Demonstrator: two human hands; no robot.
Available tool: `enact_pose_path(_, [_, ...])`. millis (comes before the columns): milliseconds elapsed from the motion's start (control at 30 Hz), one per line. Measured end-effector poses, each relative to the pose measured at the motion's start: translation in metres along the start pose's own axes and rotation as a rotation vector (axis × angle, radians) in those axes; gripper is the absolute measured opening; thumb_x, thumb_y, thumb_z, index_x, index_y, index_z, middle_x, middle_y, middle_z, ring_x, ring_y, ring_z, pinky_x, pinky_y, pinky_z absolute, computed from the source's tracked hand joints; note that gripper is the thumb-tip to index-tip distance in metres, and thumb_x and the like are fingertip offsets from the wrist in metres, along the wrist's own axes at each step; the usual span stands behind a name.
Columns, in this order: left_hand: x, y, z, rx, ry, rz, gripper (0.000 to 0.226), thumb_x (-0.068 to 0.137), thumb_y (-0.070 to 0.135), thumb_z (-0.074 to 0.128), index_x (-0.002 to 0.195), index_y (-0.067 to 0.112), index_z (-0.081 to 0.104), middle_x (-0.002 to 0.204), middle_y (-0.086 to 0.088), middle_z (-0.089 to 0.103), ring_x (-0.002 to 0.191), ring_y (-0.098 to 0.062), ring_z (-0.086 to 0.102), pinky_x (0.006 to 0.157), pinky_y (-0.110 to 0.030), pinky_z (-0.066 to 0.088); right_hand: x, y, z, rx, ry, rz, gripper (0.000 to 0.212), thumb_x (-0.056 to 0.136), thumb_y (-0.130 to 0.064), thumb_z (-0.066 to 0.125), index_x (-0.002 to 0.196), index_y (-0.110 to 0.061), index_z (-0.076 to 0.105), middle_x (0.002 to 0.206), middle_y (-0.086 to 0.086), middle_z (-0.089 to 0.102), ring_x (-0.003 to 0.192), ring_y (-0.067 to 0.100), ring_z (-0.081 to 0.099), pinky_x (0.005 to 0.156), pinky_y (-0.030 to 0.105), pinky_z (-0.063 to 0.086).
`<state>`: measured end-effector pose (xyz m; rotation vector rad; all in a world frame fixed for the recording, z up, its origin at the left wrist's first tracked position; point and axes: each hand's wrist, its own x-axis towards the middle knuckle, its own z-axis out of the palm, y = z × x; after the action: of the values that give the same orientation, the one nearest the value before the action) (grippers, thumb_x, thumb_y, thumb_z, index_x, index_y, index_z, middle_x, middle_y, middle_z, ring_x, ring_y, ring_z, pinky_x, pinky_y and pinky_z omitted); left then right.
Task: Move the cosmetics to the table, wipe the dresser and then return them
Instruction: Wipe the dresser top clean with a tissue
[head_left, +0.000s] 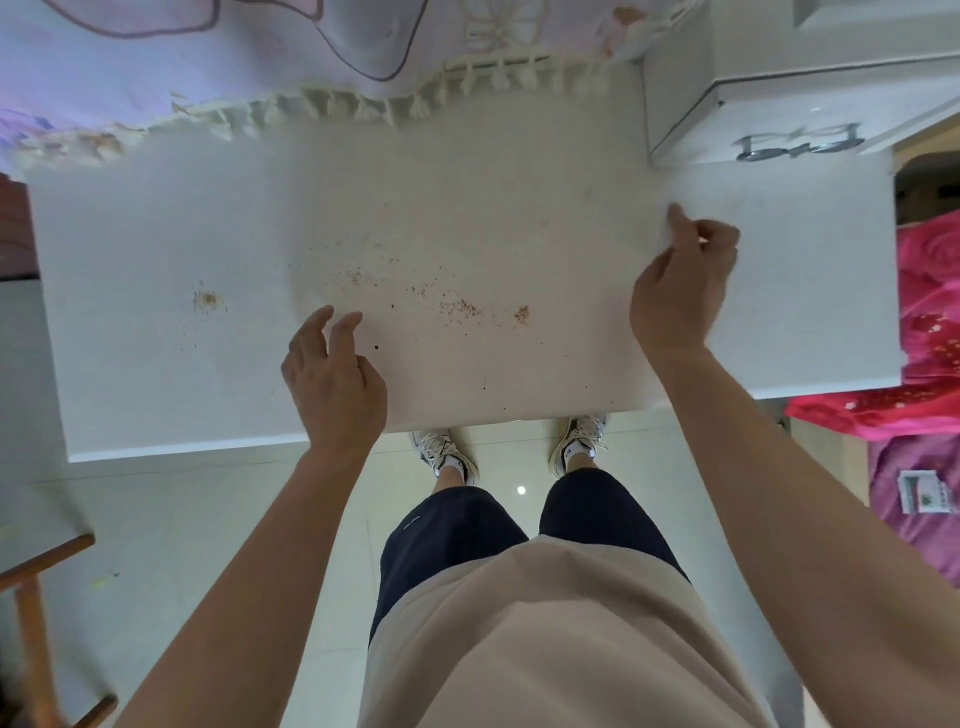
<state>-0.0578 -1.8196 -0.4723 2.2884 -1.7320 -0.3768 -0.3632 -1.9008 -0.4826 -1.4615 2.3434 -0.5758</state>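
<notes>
The white dresser top (156, 249), dusted with brown specks (464, 309), lies under both hands, the left hand (335, 382) with fingers released and loose, the right hand (680, 291) with fingers curled, its grasp impossible to tell.

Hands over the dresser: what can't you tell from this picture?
1. Head view: whether the right hand pinches anything; its curled fingers hide it.
2. Head view: what the brown specks on the dresser are; too small.
3. Head view: what the wooden frame belongs to; the left edge cuts it off.
</notes>
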Motion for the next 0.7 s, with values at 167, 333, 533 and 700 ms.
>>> enact_pose_path(167, [-0.009, -0.007, -0.006, 0.040, -0.103, -0.014, 0.050, 0.077, -0.009, 0.047, 0.122, 0.005, 0.062, 0.135, -0.017, 0.055, 0.125, -0.037, 0.049, 0.104, -0.052, 0.037, -0.055, -0.012, 0.020, -0.075, -0.148, -0.011, 0.058, 0.089, 0.006, 0.041, 0.146, -0.005, 0.042, 0.131, 0.021, 0.042, 0.115, 0.038, 0.043, 0.094, 0.041, 0.040])
enact_pose_path(333, [-0.003, -0.012, -0.018, 0.049, -0.249, 0.035, 0.054, 0.082, -0.011, 0.047, 0.132, 0.003, 0.056, 0.143, -0.018, 0.048, 0.131, -0.039, 0.041, 0.103, -0.053, 0.041, -0.116, -0.083, 0.052, 0.074, -0.366, -0.305, 0.047, 0.093, 0.006, 0.043, 0.140, 0.004, 0.046, 0.123, 0.023, 0.046, 0.106, 0.036, 0.047, 0.095, 0.037, 0.042])
enact_pose_path(533, [-0.001, -0.004, -0.023, 0.121, -0.364, -0.001, 0.056, 0.087, -0.001, 0.046, 0.141, 0.009, 0.047, 0.153, -0.016, 0.034, 0.140, -0.037, 0.028, 0.109, -0.052, 0.035, -0.080, -0.075, 0.024, 0.206, -0.337, -0.228, 0.048, 0.092, 0.003, 0.046, 0.137, -0.011, 0.054, 0.127, 0.015, 0.046, 0.115, 0.031, 0.050, 0.098, 0.036, 0.044])
enact_pose_path(700, [0.002, -0.009, -0.026, 0.167, -0.418, 0.024, 0.056, 0.087, 0.005, 0.047, 0.142, 0.013, 0.045, 0.154, -0.013, 0.034, 0.138, -0.036, 0.029, 0.104, -0.052, 0.040, -0.050, 0.017, -0.025, 0.064, -0.035, 0.126, 0.052, 0.091, 0.001, 0.044, 0.140, -0.017, 0.052, 0.133, 0.014, 0.041, 0.114, 0.030, 0.049, 0.097, 0.037, 0.043])
